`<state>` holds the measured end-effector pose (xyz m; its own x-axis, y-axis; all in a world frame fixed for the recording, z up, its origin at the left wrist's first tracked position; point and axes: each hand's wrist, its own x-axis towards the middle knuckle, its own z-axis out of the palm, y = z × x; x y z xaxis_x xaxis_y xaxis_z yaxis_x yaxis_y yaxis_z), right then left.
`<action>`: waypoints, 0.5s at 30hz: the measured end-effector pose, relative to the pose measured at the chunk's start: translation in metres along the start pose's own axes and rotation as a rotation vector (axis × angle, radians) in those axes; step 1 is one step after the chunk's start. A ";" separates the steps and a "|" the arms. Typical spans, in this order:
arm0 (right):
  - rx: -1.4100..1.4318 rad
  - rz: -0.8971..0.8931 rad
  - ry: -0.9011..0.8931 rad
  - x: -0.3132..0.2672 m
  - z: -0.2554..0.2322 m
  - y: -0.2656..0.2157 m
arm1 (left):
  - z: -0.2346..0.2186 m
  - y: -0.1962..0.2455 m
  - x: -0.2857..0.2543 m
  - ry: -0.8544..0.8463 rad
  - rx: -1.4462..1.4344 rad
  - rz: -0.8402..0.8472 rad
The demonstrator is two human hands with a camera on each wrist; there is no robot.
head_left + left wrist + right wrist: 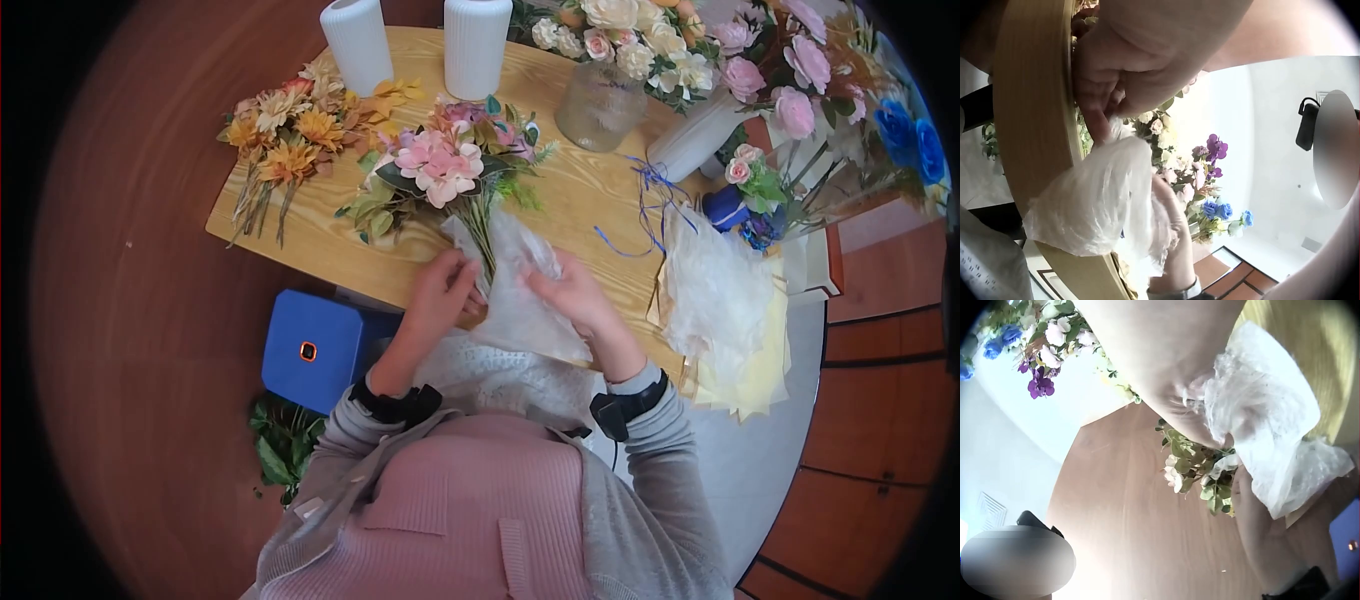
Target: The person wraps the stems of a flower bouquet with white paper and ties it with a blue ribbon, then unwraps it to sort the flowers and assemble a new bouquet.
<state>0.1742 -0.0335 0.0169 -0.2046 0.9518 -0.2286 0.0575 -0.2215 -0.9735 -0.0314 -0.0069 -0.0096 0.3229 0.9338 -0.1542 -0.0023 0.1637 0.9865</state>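
Observation:
A bouquet of pink flowers lies on the wooden table, its green stems pointing toward the person. Around the stems is a thin white wrapping sheet, crumpled and translucent. The left hand, fingers curled, pinches the sheet's edge beside the stems; in the left wrist view this hand is above the bunched sheet. On the other side, the right hand grips the sheet between thumb and fingers. The right wrist view shows the sheet partly covering the right hand's fingertips.
Orange flowers lie at the table's left; two white vases and a glass vase stand behind. Blue ribbon and stacked white sheets are at the right. A blue box stands below the table's left edge.

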 end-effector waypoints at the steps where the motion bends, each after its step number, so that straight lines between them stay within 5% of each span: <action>1: 0.060 0.023 0.083 0.006 -0.006 0.017 | -0.002 -0.001 -0.002 0.000 0.001 -0.003; 4: 0.136 0.069 0.225 0.011 -0.012 0.023 | -0.013 0.005 -0.007 0.059 -0.006 -0.046; 6: 0.153 0.095 0.288 0.009 -0.013 0.019 | -0.019 0.023 -0.014 0.155 0.525 -0.114; 7: 0.089 0.099 0.296 0.007 -0.013 0.015 | -0.017 0.024 -0.016 0.156 0.526 -0.115; 9: 0.023 0.101 0.302 0.005 -0.014 0.007 | -0.009 0.024 -0.020 0.465 0.596 0.288; 13: 0.119 0.094 0.199 0.000 -0.018 0.000 | 0.014 0.030 -0.030 0.449 0.446 0.439; 15: 0.108 0.059 0.163 -0.003 -0.020 -0.006 | 0.012 0.024 -0.019 0.056 0.611 0.110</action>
<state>0.1938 -0.0308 0.0232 -0.0425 0.9564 -0.2889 -0.0427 -0.2906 -0.9559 -0.0261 -0.0248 0.0172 0.3016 0.9528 -0.0360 0.5142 -0.1307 0.8477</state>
